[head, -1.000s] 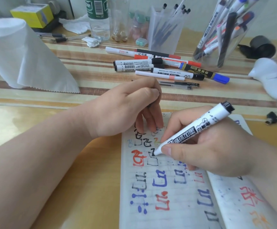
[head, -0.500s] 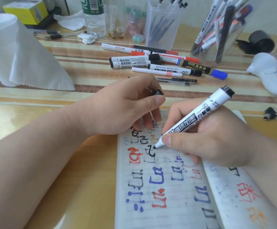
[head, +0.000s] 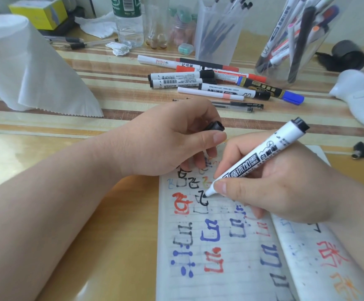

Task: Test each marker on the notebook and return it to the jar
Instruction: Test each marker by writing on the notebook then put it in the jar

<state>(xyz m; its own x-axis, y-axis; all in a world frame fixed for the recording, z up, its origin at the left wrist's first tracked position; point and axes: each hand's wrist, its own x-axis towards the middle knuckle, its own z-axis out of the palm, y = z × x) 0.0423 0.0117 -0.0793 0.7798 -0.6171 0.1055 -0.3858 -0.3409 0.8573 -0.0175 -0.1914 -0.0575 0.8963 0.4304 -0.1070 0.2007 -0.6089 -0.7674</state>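
Pinching the marker (head: pixel 257 157) low on the barrel, close to the nib, with the right hand (head: pixel 285 187), thumb and forefinger curled round it and the other fingers tucked beneath; probably for control over short strokes. Slanting it butt-end up toward 1 o'clock, nib down on the left page of the notebook (head: pixel 231 268), at the end of a black character among red, blue and grey test marks. Resting the heel of that hand across the fold, likely to keep the pages flat. Gripping the cap (head: pixel 214 126) in the left hand (head: pixel 172 140), curled between thumb and forefinger, with the lower fingertips set on the top edge of the page at 11 o'clock from the nib; seemingly to pin the notebook and keep the cap ready for closing. Judged mid-test on this marker, with capping and returning not yet done. Keeping the clear jar (head: pixel 315 68) at 1 o'clock from the notebook, well apart at the far side of the table (head: pixel 111 235), already bristling with markers and within a forward reach. Leaving a row of loose markers (head: pixel 209 83) at 12 o'clock, between jar and hands, capped; tested or untested cannot be told. Keeping a paper roll (head: pixel 24 68) at 10 o'clock, perhaps for wiping ink.
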